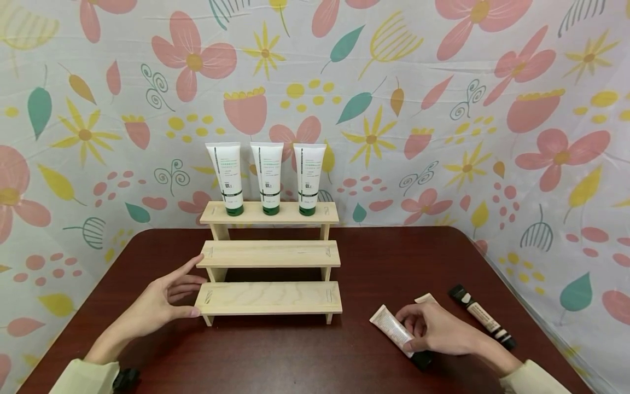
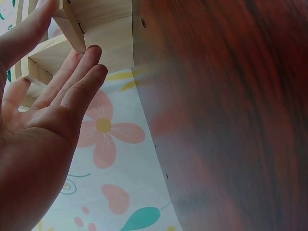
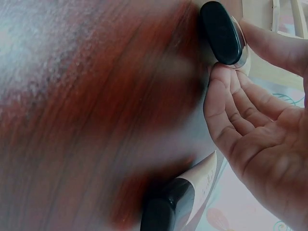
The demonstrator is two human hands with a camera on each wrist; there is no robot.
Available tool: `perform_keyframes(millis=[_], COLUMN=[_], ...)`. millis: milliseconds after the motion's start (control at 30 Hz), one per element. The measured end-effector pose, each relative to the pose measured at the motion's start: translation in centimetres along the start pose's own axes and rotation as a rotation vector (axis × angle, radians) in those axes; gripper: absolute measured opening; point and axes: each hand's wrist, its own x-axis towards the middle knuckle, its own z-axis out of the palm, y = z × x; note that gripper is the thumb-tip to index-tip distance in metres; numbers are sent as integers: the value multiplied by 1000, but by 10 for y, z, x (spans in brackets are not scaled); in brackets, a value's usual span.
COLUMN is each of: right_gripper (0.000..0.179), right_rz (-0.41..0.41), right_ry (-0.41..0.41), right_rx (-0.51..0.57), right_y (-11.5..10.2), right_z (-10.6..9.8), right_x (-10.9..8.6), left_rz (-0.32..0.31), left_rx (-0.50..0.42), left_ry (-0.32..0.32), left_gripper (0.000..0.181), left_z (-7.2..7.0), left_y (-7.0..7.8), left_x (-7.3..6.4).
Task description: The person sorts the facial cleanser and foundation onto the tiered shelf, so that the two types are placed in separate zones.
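Head view: nearest are two pale cuffs [image 1: 531, 378], one at each wrist, with the table [image 1: 275, 355] below the hands. The right hand [image 1: 440, 331] grasps a cream tube [image 1: 391, 325], pinched between thumb and fingers; its flat end points up and left of the hand, and its black cap [image 1: 421, 359] sits just below the thumb. The right wrist view shows the fingertips meeting the tube beside that cap. The left hand [image 1: 150, 306] is not clasped round anything: its fingers are extended, the thumb at the left end of the rack's [image 1: 268, 299] bottom shelf and the index fingertip at the end of the middle one. To the right of the right hand lies a dark tube [image 1: 482, 316] with a pale label, apart from it. Just beyond that hand's knuckles shows the end of another pale tube [image 1: 426, 299], mostly hidden. Farther up and right of the left hand, three white tubes [image 1: 269, 175] stand upright on green caps along the top shelf, before a flowered cloth [image 1: 364, 117].
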Motion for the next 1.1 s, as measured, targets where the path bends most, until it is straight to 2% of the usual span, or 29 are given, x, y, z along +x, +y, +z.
perform_keyframes(millis=[800,1100], right_gripper=[33,43], right_rz=[-25,-2], right_ry=[29,47], right_rx=[104,113], right_y=[-2,-9], right_z=[4,3], right_x=[3,4], left_rz=[-4,-11], left_rx=[-4,-2], left_ry=[5,5], left_gripper=[109,111], left_z=[1,0], left_y=[-1,0], left_x=[0,0])
